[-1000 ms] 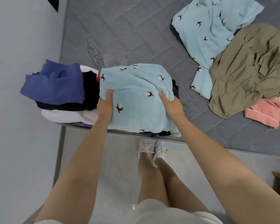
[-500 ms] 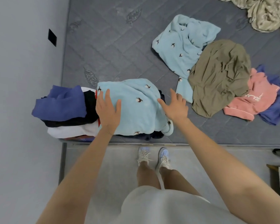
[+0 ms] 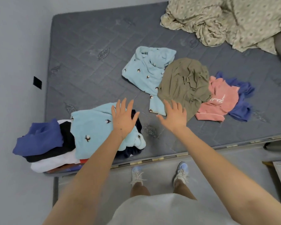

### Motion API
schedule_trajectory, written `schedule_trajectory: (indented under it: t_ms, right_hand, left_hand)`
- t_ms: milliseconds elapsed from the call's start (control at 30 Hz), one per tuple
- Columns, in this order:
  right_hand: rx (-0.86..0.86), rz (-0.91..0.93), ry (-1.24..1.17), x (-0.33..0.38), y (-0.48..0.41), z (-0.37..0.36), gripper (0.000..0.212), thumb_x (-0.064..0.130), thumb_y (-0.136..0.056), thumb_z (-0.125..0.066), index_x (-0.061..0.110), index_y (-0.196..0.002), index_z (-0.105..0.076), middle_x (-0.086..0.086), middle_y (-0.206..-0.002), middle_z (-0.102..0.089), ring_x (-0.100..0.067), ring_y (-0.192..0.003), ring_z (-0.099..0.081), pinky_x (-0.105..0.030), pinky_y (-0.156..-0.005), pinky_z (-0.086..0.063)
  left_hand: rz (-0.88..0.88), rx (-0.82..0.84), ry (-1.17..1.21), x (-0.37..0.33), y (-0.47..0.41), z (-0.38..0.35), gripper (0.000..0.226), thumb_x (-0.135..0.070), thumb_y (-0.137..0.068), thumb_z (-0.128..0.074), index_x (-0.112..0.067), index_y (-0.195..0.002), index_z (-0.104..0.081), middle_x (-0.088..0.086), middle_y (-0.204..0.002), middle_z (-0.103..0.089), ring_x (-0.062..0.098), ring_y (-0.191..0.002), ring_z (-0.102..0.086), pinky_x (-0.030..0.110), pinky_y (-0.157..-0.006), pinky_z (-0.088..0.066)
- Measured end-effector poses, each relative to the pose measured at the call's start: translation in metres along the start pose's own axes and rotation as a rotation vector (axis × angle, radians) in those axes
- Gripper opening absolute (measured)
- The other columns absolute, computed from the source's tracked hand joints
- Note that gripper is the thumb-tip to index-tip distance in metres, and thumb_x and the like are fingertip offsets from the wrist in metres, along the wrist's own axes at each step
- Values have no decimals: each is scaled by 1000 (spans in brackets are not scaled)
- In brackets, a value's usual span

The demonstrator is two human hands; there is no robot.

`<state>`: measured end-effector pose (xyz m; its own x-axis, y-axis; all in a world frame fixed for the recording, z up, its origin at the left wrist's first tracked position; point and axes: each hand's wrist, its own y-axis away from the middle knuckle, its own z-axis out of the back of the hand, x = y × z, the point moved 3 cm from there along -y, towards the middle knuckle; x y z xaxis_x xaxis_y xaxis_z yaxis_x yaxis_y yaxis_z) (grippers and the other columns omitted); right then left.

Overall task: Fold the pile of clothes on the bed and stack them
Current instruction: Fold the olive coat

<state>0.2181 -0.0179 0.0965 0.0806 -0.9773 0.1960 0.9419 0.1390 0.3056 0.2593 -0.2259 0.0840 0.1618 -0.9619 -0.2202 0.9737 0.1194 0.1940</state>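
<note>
Now | left hand point(image 3: 124, 117) over stack point(image 3: 91, 127) | right hand point(image 3: 174, 116) near pile point(image 3: 183, 82) | both spread (holding nothing)

Single line of white capital lettering on pink garment point(image 3: 217, 98), right of frame centre, lying on bed point(image 3: 91, 46). Seen upside down, slanted, partly lost in a fold. Roughly "EALA" made out; remaining letters too blurred to read.

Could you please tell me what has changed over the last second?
The left hand and right hand let go of the folded light blue fleece garment, which stays on the stack; both, fingers spread, moved right toward the crumpled olive shirt and pink top, which lie as before.
</note>
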Motion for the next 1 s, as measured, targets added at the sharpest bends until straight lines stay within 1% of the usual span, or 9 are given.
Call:
schedule_trajectory:
  t_ms: [100,267,367,467,567,767,900,1000]
  right_hand:
    - [-1,-15,-35,-50,-2,12,75,54,-94,-50,26,-155,-18,-12,-161,-19,-32,-147,-15,-50,-118,-16]
    - [-11,-41,-51,-145,-5,31,76,55,-94,-50,26,-155,-17,-12,-160,-19,-31,-147,-16,-49,-117,-19]
    - [-13,-41,-61,-193,-6,34,76,56,-93,-51,25,-155,-19,-12,-159,-21,-32,-145,-19,-48,-114,-22]
    - [22,-35,-61,-232,-7,34,77,55,-92,-52,24,-155,-20,-13,-159,-23,-31,-144,-22,-48,-113,-24]
    - [21,-31,-62,-262,-10,37,78,55,-91,-54,23,-154,-23,-13,-156,-27,-31,-142,-25,-49,-111,-25]
    - [-15,-22,-49,-297,-31,36,76,53,-90,-58,20,-152,-29,-12,-151,-34,-32,-137,-30,-46,-107,-25]
    - [41,-50,-43,-312,-56,29,79,57,-87,-59,24,-153,-27,-11,-157,-26,-32,-143,-23,-47,-113,-22]
    - [57,-55,-38,-320,-77,27,80,59,-87,-59,26,-152,-27,-9,-157,-25,-30,-145,-19,-48,-114,-22]
  left_hand:
    - [-8,17,-4,-48,-9,-10,63,-53,-102,-29,-23,-156,-18,9,-164,-10,30,-151,-4,51,-121,0]
    - [-38,33,10,-145,-18,-36,63,-53,-102,-31,-23,-156,-19,10,-164,-12,31,-150,-6,51,-120,1]
    - [-40,37,23,-195,-18,-54,66,-57,-100,-26,-22,-155,-22,12,-163,-14,33,-150,-9,52,-120,0]
    - [4,48,43,-229,-14,-72,63,-54,-101,-33,-22,-155,-24,12,-163,-14,33,-150,-8,53,-120,-1]
    - [23,58,43,-252,-15,-83,64,-52,-101,-36,-23,-156,-22,13,-163,-14,33,-150,-8,53,-120,-1]
    - [43,87,-3,-270,-31,-94,66,-54,-101,-33,-23,-157,-16,13,-163,-8,33,-150,-4,51,-119,2]
    - [64,101,8,-270,-51,-105,67,-54,-101,-35,-23,-157,-16,14,-164,-7,33,-150,-4,53,-120,1]
    - [67,109,12,-271,-73,-116,67,-53,-100,-37,-23,-157,-16,14,-163,-7,33,-150,-4,53,-120,0]
